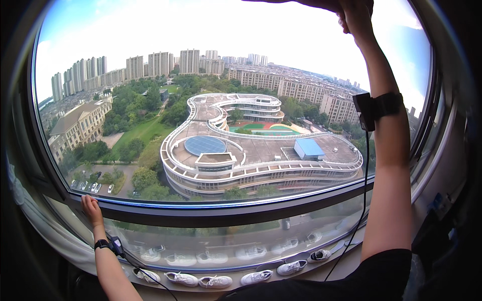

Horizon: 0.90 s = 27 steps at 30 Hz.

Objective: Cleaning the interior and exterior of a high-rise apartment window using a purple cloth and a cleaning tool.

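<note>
My left hand (91, 209) is at the lower left, its curled fingers over the rail of the dark window frame (222, 215). A black strap with a small device (115, 246) is on that wrist. My right arm reaches up along the right side of the large window pane (150, 34). At the top edge of the view, my right hand (356, 17) meets a dark shape (301, 2) that is mostly cut off, so I cannot tell what it is or whether it is held. A second strapped device (364, 112) sits on the right forearm.
Several white shoes (215, 281) and a dark-and-white shoe (320, 255) line the sill below the lower pane, with insoles (337, 246) at the right. A white curtain (49, 240) hangs at left. Black cables (356, 229) trail from both devices. A curved-roof building (260, 150) stands outside.
</note>
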Each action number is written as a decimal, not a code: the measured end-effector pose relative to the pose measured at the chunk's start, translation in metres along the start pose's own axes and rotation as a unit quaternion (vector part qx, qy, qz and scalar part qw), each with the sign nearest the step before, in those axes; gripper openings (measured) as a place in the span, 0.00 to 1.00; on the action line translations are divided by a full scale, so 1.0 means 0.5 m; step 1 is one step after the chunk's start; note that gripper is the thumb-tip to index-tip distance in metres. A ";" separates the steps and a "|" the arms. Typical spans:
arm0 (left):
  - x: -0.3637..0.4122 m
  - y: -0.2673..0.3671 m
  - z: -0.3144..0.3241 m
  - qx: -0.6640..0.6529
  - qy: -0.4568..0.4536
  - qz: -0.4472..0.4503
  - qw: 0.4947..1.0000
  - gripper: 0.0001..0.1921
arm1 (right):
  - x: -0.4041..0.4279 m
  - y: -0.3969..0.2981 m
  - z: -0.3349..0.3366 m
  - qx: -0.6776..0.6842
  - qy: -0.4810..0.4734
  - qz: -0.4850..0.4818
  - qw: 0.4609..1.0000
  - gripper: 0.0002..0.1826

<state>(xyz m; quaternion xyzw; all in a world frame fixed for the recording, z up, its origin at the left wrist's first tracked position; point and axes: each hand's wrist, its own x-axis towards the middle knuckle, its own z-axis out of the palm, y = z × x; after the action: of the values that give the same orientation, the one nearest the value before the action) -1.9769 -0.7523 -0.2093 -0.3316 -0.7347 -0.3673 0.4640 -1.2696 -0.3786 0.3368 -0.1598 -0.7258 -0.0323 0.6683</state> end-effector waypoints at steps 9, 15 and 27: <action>0.003 0.017 -0.010 -0.004 -0.019 0.023 1.000 0.04 | -0.911 0.162 -0.096 -0.115 -0.057 0.053 0.990 0.17; -0.003 0.026 0.000 0.024 -0.021 0.023 0.999 0.04 | -1.425 0.021 -0.173 -0.163 -0.085 0.323 0.928 0.12; -0.049 0.118 -0.044 -0.043 -0.033 0.034 0.998 0.05 | -1.222 -0.106 -0.293 0.134 -0.027 0.488 0.862 0.05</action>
<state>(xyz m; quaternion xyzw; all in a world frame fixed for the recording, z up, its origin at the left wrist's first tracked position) -1.9098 -0.7441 -0.2116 -0.3883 -0.7216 -0.3708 0.4371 -1.1098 -0.5822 -0.2379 -0.4030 -0.5699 0.3998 0.5940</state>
